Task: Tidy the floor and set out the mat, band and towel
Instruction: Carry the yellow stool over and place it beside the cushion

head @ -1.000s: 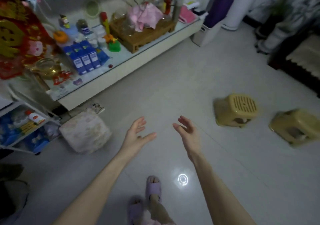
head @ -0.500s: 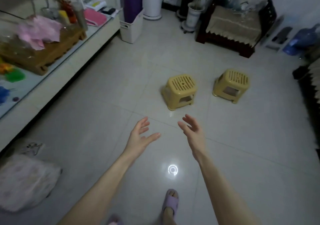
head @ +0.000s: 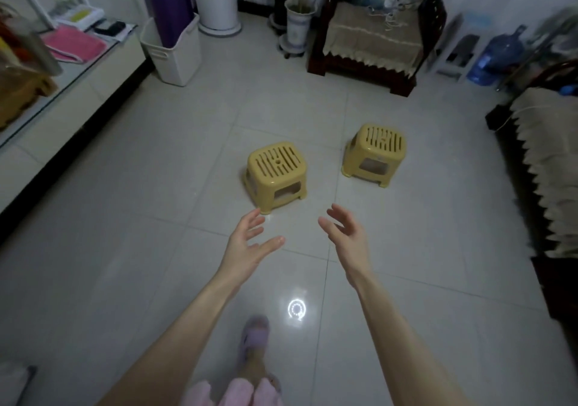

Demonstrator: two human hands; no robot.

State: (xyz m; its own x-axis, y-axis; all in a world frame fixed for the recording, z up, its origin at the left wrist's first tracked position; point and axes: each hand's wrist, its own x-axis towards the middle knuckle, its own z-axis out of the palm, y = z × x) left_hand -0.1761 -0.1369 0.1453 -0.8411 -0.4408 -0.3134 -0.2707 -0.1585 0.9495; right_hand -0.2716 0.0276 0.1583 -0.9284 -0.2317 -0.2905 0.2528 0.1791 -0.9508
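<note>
Holding nothing in left hand [head: 250, 243] or right hand [head: 344, 236]: both wide, fingers spread, palms turned inward, raised over the floor [head: 140, 224] just short of the near stool [head: 276, 168]. Same posture as a second ago, so no grasp started yet.

Changed: swung off the cluttered end of the glass-topped table [head: 103, 71] and onto the stools. Now facing the near stool dead ahead, closer than half a second ago. Second stool [head: 375, 152] to the right of the near stool and slightly beyond, apart from it.

Reads as lining up for the tidy step: probably lifting the near stool first, clearing the middle of the floor for the mat.

Task items, all well away from the near stool:
- Rolled purple mat [head: 170, 8]: upright in the white bin [head: 178, 58], far beyond and to the left.
- Pink towel [head: 73, 44]: further left again, flat on the glass-topped table.
- Band: not spotted anywhere.

Nothing set out so far, judging by the bare tiles around the near stool.
</note>
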